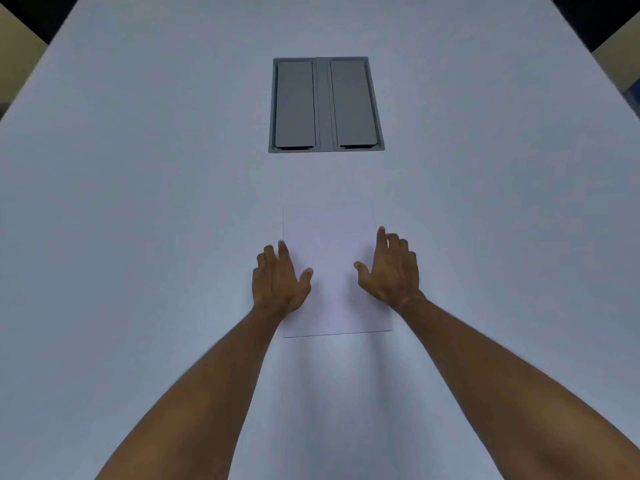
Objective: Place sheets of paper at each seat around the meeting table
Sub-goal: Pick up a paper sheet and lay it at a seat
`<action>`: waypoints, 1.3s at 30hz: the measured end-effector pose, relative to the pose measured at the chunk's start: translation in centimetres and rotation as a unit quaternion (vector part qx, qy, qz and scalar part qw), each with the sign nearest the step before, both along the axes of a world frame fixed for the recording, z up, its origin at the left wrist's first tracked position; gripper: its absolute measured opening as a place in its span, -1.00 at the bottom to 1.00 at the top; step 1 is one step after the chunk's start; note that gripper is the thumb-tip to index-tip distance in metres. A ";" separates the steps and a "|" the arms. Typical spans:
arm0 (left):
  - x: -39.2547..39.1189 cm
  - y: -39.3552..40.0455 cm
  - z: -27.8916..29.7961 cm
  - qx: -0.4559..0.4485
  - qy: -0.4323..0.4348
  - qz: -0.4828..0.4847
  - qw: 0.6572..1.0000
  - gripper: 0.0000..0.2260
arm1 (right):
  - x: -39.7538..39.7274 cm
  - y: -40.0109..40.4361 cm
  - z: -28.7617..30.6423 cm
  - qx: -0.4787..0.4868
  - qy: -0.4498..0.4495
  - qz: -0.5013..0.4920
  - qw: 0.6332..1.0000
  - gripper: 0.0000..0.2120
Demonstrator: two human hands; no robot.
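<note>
Both forearms reach from 6 o'clock to a sheet of paper [330, 271] lying flat on the meeting table [138, 202], portrait, white, uncreased. Left hand [278, 278] and right hand [389, 268] rest spread, fingers wide, at its long edges, gripping nothing. Step in hand, by judgement: squaring this sheet at one seat. Next: lift away without dragging it. At 12 o'clock sits a grey cable hatch [326, 105], closed.

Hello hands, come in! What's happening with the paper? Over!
Left hand and right hand open, flat on the paper's side edges. Paper lying flat on table, below the grey hatch. Nothing blocking.
</note>
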State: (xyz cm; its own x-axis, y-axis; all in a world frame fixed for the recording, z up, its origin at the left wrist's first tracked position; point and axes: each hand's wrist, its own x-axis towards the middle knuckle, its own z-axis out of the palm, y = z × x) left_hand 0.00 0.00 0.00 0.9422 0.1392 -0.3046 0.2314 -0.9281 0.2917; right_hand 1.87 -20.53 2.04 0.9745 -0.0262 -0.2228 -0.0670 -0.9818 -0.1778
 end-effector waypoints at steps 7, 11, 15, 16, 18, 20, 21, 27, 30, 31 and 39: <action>0.1 -0.4 -1.3 -0.072 0.047 0.101 0.991 -0.37 | -0.2 0.6 -2.0 0.117 0.074 -0.123 0.983 -0.51; 0.5 -0.6 -1.4 -0.107 0.035 0.137 0.984 -0.46 | -0.2 0.7 -2.6 0.130 0.091 -0.150 0.976 -0.50; 0.7 -0.4 -1.5 -0.137 0.033 0.168 0.976 -0.51 | 0.3 0.7 -2.8 0.153 0.102 -0.172 0.968 -0.49; 0.8 -0.4 -1.5 -0.144 0.030 0.175 0.974 -0.50 | 0.3 0.6 -2.8 0.156 0.104 -0.175 0.967 -0.48; 0.7 -0.3 -1.4 -0.152 0.025 0.180 0.972 -0.49 | 0.2 0.6 -2.8 0.160 0.104 -0.180 0.965 -0.49; 0.7 -0.3 -1.4 -0.156 0.019 0.183 0.970 -0.50 | 0.1 0.7 -2.8 0.167 0.102 -0.188 0.963 -0.51; 0.6 -0.3 -1.3 -0.156 0.015 0.185 0.970 -0.50 | 0.1 0.7 -2.8 0.168 0.101 -0.191 0.962 -0.51; 0.6 -0.5 -1.0 -0.139 -0.026 0.189 0.972 -0.55 | -0.1 0.8 -2.9 0.180 0.086 -0.203 0.959 -0.45; 0.8 -0.4 -1.0 -0.143 -0.052 0.197 0.969 -0.63 | -0.1 0.7 -3.0 0.197 0.077 -0.220 0.952 -0.40; 0.9 -0.3 -1.0 -0.148 -0.058 0.205 0.966 -0.66 | -0.1 0.6 -3.1 0.202 0.071 -0.226 0.950 -0.41; 1.6 0.3 -0.9 -0.213 -0.074 0.285 0.932 -0.89 | 0.8 0.2 -3.1 0.302 0.014 -0.344 0.889 -0.80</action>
